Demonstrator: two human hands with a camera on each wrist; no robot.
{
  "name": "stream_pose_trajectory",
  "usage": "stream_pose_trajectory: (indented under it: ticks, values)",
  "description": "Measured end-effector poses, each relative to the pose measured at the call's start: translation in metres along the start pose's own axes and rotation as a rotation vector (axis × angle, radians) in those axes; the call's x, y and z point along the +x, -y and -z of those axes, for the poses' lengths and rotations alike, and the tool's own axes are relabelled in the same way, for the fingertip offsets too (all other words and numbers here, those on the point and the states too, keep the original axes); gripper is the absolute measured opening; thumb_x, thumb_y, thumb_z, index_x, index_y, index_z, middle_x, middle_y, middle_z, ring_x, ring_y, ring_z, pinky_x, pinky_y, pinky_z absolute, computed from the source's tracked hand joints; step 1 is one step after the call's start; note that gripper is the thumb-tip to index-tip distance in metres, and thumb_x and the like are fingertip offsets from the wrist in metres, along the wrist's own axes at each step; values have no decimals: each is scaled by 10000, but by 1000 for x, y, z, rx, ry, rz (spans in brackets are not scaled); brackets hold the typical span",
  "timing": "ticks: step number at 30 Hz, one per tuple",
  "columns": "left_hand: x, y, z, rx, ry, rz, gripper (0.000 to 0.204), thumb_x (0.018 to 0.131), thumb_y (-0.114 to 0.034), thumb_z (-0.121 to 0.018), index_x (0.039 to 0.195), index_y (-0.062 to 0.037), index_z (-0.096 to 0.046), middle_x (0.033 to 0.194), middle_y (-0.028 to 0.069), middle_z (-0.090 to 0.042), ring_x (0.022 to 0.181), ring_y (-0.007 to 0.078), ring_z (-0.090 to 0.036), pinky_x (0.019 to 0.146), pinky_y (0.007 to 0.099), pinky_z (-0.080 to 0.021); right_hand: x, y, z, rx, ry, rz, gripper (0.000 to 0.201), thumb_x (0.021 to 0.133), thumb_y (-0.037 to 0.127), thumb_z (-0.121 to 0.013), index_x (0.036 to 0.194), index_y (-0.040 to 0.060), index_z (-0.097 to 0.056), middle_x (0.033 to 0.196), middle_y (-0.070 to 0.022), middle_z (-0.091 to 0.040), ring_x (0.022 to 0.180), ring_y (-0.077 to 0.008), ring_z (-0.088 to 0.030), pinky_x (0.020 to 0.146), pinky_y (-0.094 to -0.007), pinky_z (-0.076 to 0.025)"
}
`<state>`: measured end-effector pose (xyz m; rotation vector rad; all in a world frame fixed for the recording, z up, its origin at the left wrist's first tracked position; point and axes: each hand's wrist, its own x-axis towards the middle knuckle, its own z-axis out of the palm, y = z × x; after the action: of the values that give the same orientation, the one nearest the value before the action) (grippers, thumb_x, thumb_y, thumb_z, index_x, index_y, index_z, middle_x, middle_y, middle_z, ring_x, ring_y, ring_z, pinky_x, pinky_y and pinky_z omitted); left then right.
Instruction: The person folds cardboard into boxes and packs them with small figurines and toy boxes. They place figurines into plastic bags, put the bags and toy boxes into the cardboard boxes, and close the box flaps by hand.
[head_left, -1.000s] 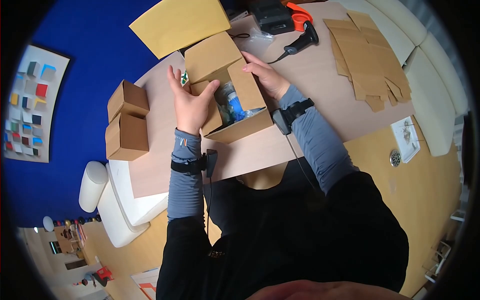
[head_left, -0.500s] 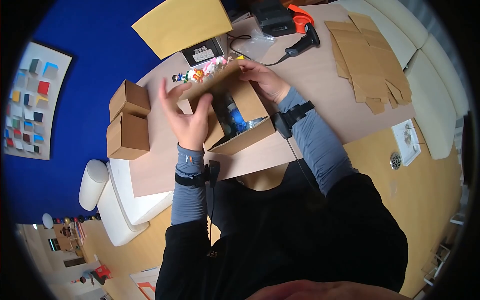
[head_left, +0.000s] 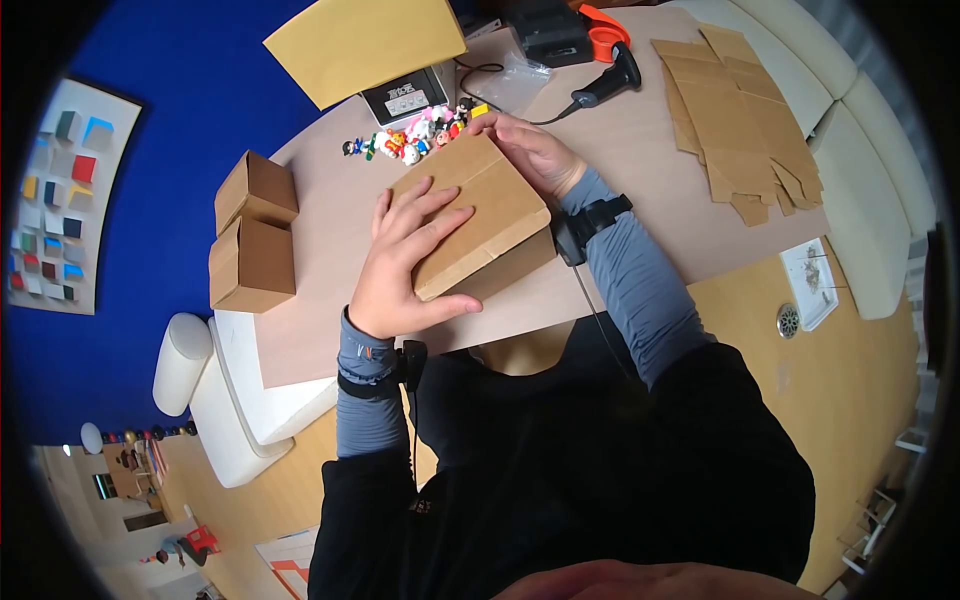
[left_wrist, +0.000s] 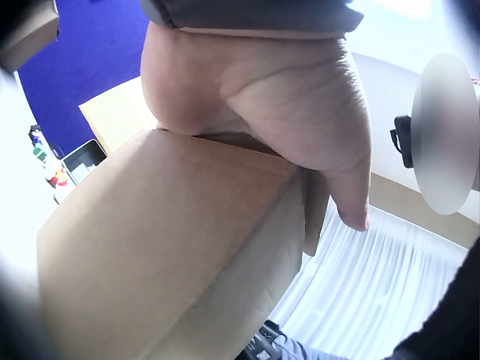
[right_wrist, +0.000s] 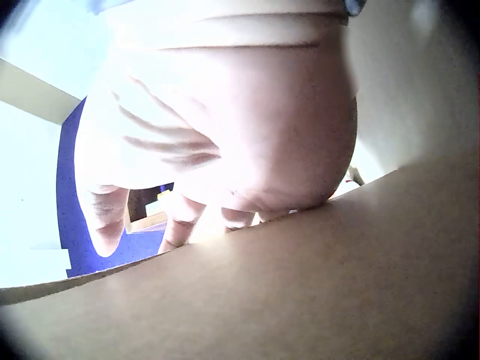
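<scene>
A brown cardboard box (head_left: 490,205) stands near the table's front edge with its top flap folded down, hiding what is inside. Across the flap lies the left hand (head_left: 405,255), fingers spread and straight, thumb along the front edge; the left wrist view shows that palm (left_wrist: 262,97) over the box (left_wrist: 165,225). At the box's far right side rests the right hand (head_left: 535,155), its fingers loosely bent along the edge. In the right wrist view the right hand (right_wrist: 225,127) is against the box wall (right_wrist: 300,285), its fingertips partly hidden behind it.
Small colourful figurines (head_left: 415,140) lie behind the box, near a black-and-white package (head_left: 405,98) and a yellow envelope (head_left: 365,50). Two small cartons (head_left: 255,265) stand left. A barcode scanner (head_left: 612,78), a clear plastic bag (head_left: 515,85) and flattened cardboard (head_left: 730,120) lie right.
The far flap has swung down over the opening, covering the blue item and clear plastic inside. The left hand has moved from the side onto the top; the right hand remains at the far right.
</scene>
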<state>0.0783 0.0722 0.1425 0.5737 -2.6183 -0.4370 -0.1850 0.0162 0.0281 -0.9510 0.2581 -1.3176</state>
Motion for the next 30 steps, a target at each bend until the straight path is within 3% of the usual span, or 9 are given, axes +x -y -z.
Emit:
stream_pose_trajectory:
  ticks: [5, 7, 11, 13, 16, 20, 23, 25, 30]
  values:
    - [-6, 4, -12, 31, -35, 33, 694, 746, -461, -834, 1334, -129, -670, 1435, 133, -571, 1443, 422, -402, 1198, 641, -119, 0, 2, 3, -93, 14, -36, 404, 936, 226, -650, 1297, 70, -559, 1222, -55, -600, 1175, -166, -568, 1059, -321, -433]
    - [-8, 9, -13, 46, -8, 43, 576, 831, -334, -771, 1342, -94, -658, 1479, 161, -534, 1472, 434, -362, 1214, 623, -101, 1, 1, 6, -118, 14, -41, 417, 921, 209, -664, 1300, 71, -558, 1219, -51, -597, 1175, -163, -566, 1058, -318, -432]
    - [-6, -4, -11, 69, 2, 36, 513, 850, -289, -749, 1326, -111, -678, 1477, 152, -539, 1481, 430, -349, 1218, 614, -86, 1, 0, 7, -106, 23, -48, 442, 898, 191, -674, 1305, 65, -558, 1211, -51, -590, 1169, -162, -565, 1057, -314, -432]
    - [-4, -9, -10, 37, -42, 24, 452, 837, -269, -762, 1283, -203, -726, 1443, 126, -572, 1444, 431, -392, 1202, 641, -109, 1, 0, 9, -102, 28, -51, 453, 891, 181, -679, 1311, 65, -556, 1215, -56, -592, 1168, -166, -568, 1058, -316, -432]
    - [-8, -2, -12, 86, -4, 6, 435, 844, -282, -757, 1277, -238, -736, 1455, 126, -567, 1451, 436, -379, 1200, 649, -104, 1, 1, 8, -90, 29, -54, 452, 889, 175, -682, 1310, 66, -558, 1223, -58, -596, 1168, -169, -572, 1061, -319, -433]
    - [-8, -11, -4, 86, 105, 19, 411, 877, -239, -724, 1286, -198, -731, 1507, 139, -526, 1491, 436, -331, 1215, 633, -89, 1, -1, 10, -96, 24, -58, 451, 886, 171, -685, 1307, 67, -561, 1229, -62, -599, 1169, -171, -575, 1063, -322, -435]
    - [0, -30, -2, 75, 123, 63, 400, 882, -235, -727, 1281, -211, -733, 1489, 141, -541, 1492, 443, -325, 1211, 644, -115, 2, 0, 10, -98, 27, -53, 460, 881, 168, -688, 1311, 68, -559, 1226, -64, -599, 1170, -172, -575, 1061, -323, -439]
    - [2, -34, -10, 206, 58, 59, 393, 894, -282, -713, 1286, -271, -726, 1453, 113, -561, 1442, 441, -379, 1166, 687, -188, 1, 0, 10, -77, 21, -66, 467, 875, 158, -688, 1314, 69, -557, 1234, -64, -594, 1168, -172, -573, 1061, -324, -442]
    - [10, -42, -17, 234, 63, 58, 479, 869, -223, -735, 1341, -285, -683, 1473, 118, -527, 1417, 410, -415, 1144, 674, -269, 0, 0, 6, -73, 7, -86, 460, 875, 133, -665, 1316, 65, -555, 1237, -63, -584, 1164, -173, -569, 1063, -318, -440]
